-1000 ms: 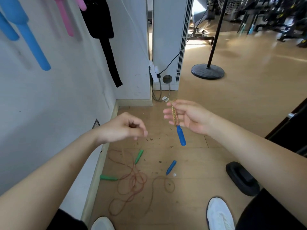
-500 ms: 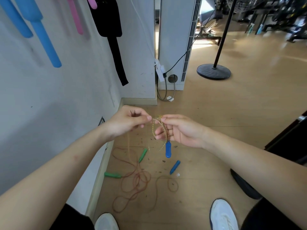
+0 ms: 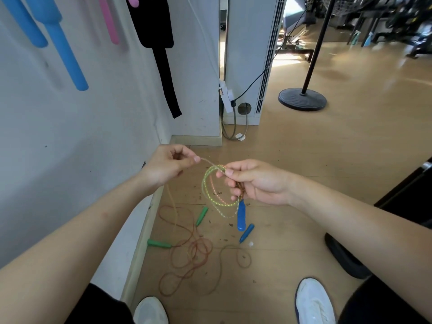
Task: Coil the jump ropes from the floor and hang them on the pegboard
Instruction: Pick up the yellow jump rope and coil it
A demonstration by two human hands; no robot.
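Floor [image 3: 327, 171]: tan wood boards, small dark flecks near the wall.
Room: white wall [image 3: 93, 136] on the left, blue tubes [image 3: 63, 45] and black strap [image 3: 163, 73] hanging on it; black stand base [image 3: 302, 99] far right.
Jump rope [image 3: 205, 190]: in mid-air between both hands, yellow-green braided loops, blue handle [image 3: 241, 216] dangling.
Left grip [image 3: 168, 167]: pinching the free cord.
Right grip [image 3: 254, 181]: clenched round the gathered loops.
On the floor: tangled reddish cord [image 3: 196, 253], green handles [image 3: 159, 243], second blue handle [image 3: 247, 232].

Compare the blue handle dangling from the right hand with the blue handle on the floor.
The dangling handle hangs upright in the air below the right hand; the floor handle lies slanted on the floor. The dangling handle's rope is coiled in that hand; the floor handle's rope lies loose. Both are blue.
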